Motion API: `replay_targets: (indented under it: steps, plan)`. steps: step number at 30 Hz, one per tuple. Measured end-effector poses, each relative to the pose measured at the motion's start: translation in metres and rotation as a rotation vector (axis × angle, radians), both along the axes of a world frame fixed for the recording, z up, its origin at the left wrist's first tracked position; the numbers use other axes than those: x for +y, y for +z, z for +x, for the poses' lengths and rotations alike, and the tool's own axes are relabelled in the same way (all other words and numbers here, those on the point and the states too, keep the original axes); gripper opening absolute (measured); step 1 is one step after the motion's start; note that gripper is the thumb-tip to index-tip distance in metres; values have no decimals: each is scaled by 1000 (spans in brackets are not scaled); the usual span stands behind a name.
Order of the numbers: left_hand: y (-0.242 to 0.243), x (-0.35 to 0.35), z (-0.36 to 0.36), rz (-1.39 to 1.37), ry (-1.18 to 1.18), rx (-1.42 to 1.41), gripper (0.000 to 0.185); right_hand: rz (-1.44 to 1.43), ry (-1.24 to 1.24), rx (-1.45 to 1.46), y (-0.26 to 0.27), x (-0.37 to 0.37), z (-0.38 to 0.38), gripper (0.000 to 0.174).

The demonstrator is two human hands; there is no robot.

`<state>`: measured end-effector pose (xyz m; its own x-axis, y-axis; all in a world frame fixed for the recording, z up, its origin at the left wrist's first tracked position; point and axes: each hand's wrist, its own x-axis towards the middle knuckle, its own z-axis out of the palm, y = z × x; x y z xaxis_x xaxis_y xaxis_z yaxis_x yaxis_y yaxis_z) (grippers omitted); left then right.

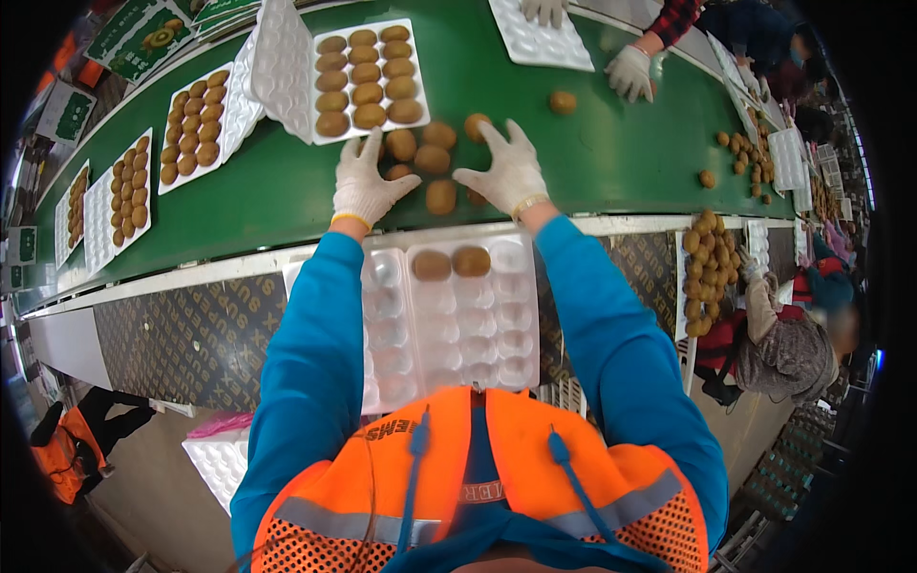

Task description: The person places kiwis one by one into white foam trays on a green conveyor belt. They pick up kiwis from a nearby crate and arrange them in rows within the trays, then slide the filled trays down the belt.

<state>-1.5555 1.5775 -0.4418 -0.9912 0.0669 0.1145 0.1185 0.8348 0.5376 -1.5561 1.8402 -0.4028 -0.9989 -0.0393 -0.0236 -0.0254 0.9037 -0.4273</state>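
Note:
Gloved in white, my left hand [367, 180] spreads its fingers at the left side of a loose group of kiwifruit [433, 159] on the green conveyor belt [286, 188]. A kiwifruit [398, 172] lies partly behind that hand. My right hand [507, 169], also gloved, has its fingers apart on the group's other side. One kiwifruit [477, 127] lies at its fingertips; another is partly hidden by its thumb. Contact is hard to tell. Below my hands rests a white moulded tray [494, 315] with two kiwifruit [451, 263] in its top row.
A filled kiwifruit tray [423, 107] lies just beyond my left hand, beside an upright tray lid [281, 64]. More filled trays [193, 129] stand left. Co-workers' gloved hands [630, 71] work across the belt. A kiwifruit pile [706, 265] and a seated person [784, 351] are right.

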Motion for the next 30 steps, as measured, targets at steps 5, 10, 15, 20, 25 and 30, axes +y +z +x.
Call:
replay_targets:
  steps: [5,10,15,20,25,30]
  plan:
    - [-14,11,-23,-149,-217,-261,119,224,262,-332,-14,-22,-64,117]
    - [-21,47,-15,-215,-71,-166,92,201,205,-295,-22,-15,-60,110]
    - [-22,94,-33,-236,-52,-272,76,52,46,-310,-32,-11,-64,99]
    - [-24,120,-34,-188,-20,-355,67,5,-132,-307,-46,4,-44,88]
    - [-37,153,-33,55,-208,-306,63,-76,-213,-172,-62,53,-7,81]
    - [-54,227,-13,381,-413,-297,67,-107,-217,277,-81,137,58,63]
